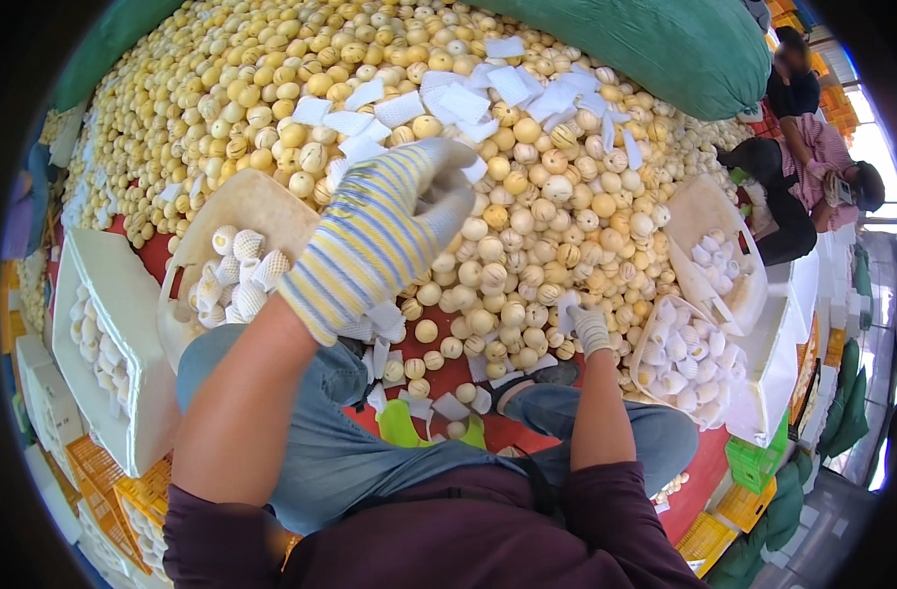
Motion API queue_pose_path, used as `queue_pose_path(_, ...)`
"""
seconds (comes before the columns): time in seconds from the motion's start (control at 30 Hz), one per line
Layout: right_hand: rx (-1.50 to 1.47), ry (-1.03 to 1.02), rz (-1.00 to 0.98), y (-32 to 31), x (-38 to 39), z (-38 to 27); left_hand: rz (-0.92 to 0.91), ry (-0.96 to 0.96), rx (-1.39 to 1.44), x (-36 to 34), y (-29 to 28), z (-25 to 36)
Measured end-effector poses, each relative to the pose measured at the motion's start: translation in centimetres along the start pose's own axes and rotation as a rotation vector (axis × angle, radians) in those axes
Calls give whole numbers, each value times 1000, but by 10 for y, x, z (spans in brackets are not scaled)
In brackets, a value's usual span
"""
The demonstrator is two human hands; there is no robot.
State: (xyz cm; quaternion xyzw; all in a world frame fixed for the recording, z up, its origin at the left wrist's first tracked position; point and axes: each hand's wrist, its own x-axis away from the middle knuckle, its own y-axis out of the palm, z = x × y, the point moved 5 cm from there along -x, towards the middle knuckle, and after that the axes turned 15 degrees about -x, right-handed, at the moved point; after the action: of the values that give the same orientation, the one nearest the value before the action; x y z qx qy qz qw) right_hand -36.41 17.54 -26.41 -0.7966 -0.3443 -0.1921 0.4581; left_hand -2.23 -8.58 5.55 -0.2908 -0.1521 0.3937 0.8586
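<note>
My left hand (395, 221), in a yellow, blue and white striped glove, is raised above the heap of fruit. Its fingers curl with a gap to the thumb, and nothing shows between them. Under and beyond it lie flat white foam net sleeves (458, 101) on the pile. Lower and to the right, my gloved right hand (592, 329) is closed on a white foam net sleeve (567, 311) by the pile's near edge. Whether a fruit is inside that sleeve cannot be made out. The round yellow fruits (507, 245), many dark-striped, look like pepino melons.
Cream plastic tubs with netted fruit stand at my left (262, 201) and right (686, 211). White foam boxes (139, 344) flank them. A green sack (655, 49) lies behind the heap. Another person (821, 167) sits far right. Loose fruits lie between my feet.
</note>
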Motion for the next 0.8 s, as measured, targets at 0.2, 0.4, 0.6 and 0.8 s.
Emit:
queue_pose_path(0.2, -375, -464, -372, 3, 123, -151, -23, 151, -250, 5, 44, 5)
queue_pose_path(0.4, -349, -693, -362, 11, 208, -206, -105, 215, -372, 14, 84, 0)
queue_pose_path(0.6, -648, -865, -287, 44, 233, -197, 72, 201, -284, 25, 81, -4)
queue_pose_path(0.8, -960, -784, -315, 54, 239, -180, 7, 64, -122, 24, 83, -4)
